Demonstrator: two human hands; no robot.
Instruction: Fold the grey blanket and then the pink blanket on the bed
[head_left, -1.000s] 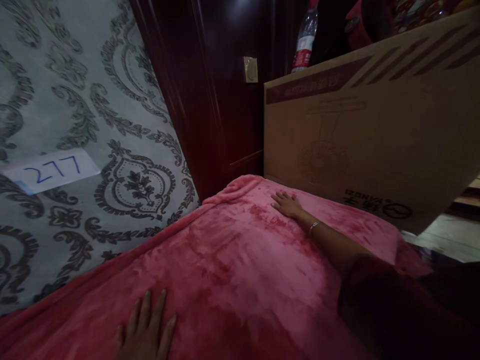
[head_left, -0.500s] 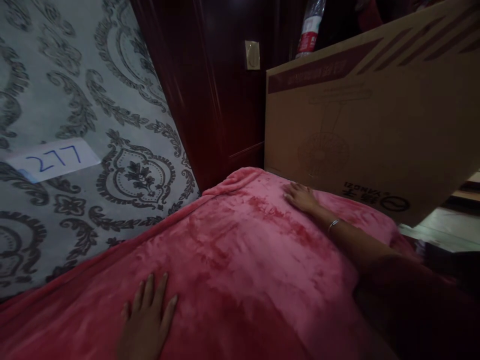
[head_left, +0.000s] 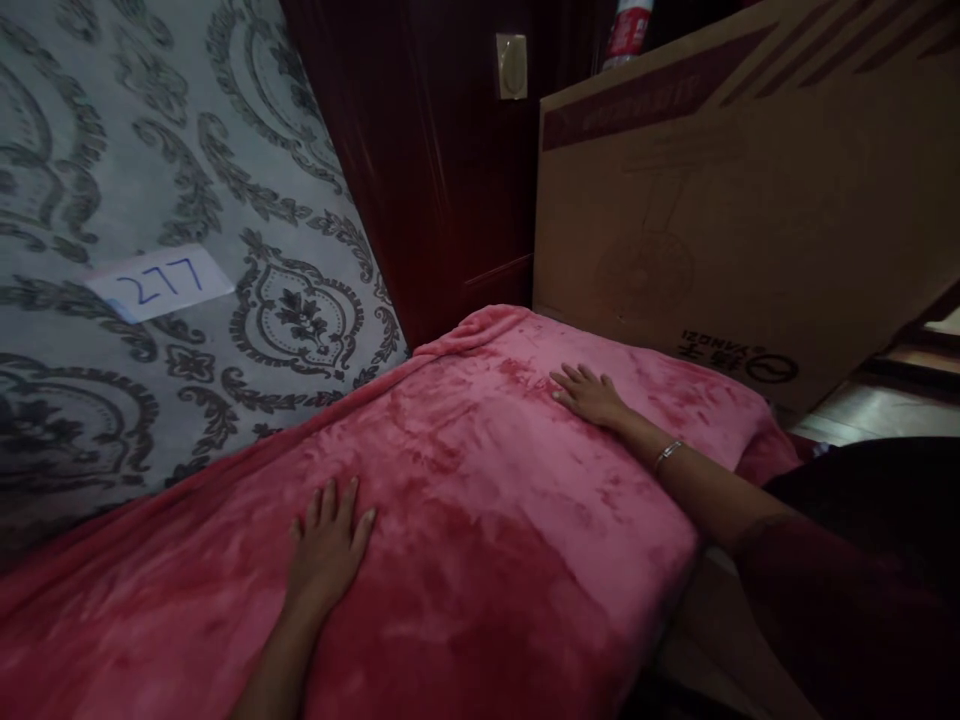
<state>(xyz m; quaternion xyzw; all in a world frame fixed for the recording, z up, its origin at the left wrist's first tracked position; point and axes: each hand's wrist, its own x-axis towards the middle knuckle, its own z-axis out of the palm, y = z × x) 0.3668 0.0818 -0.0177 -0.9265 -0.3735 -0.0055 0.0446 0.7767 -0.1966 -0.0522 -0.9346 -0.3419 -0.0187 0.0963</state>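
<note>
A pink and red plush blanket (head_left: 450, 470) lies spread over a raised surface, its far end bunched near the corner. My left hand (head_left: 328, 540) rests flat on it at the lower middle, fingers apart. Farther off and to the right, my right hand (head_left: 589, 395) lies on the blanket's lighter pink part with its fingers spread. A silver bracelet (head_left: 667, 453) circles my right wrist. Neither hand grips the cloth. What lies beneath the blanket is hidden.
Patterned grey wallpaper (head_left: 300, 315) with a paper label (head_left: 161, 283) reading 277 borders the left side. Dark red wood panelling (head_left: 420, 150) with a switch plate (head_left: 512, 67) stands behind. At the right is a large cardboard box (head_left: 720, 220), with a bottle (head_left: 628, 32) behind its top edge.
My left hand has moved forward along the blanket, and more of its forearm shows. My right hand has shifted slightly left, its fingers more spread. The view has tilted down a little.
</note>
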